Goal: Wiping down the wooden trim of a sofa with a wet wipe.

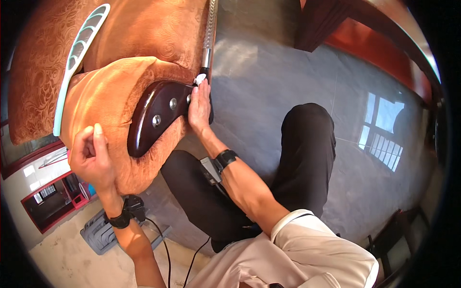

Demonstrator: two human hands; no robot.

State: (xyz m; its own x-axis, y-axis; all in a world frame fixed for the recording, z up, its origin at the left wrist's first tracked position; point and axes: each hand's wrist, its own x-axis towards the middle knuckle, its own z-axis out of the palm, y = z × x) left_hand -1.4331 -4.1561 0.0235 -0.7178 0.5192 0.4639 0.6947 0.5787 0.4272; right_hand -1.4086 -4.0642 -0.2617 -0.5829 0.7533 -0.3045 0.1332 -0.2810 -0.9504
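My right hand (200,108) lies flat along the side of a dark, glossy wooden armrest (147,120) with round metal studs. A crumpled white tissue or cloth (200,79) sits at its fingertips, partly under them. My left hand (90,154) is raised over the sofa arm's orange-brown plush cover (104,97), its fingers curled and the thumb near the forefinger; whether anything small is between them cannot be told. Beyond it, a light-blue and white fly swatter (70,68) rests across the cover.
A patterned metal tube (209,32) runs along the sofa's edge. Dark wooden furniture (317,25) stands at the upper right above grey floor tiles (252,90). At the lower left are a grey plastic object (97,234) and a red-framed cabinet (54,201). Black cables hang near my left forearm.
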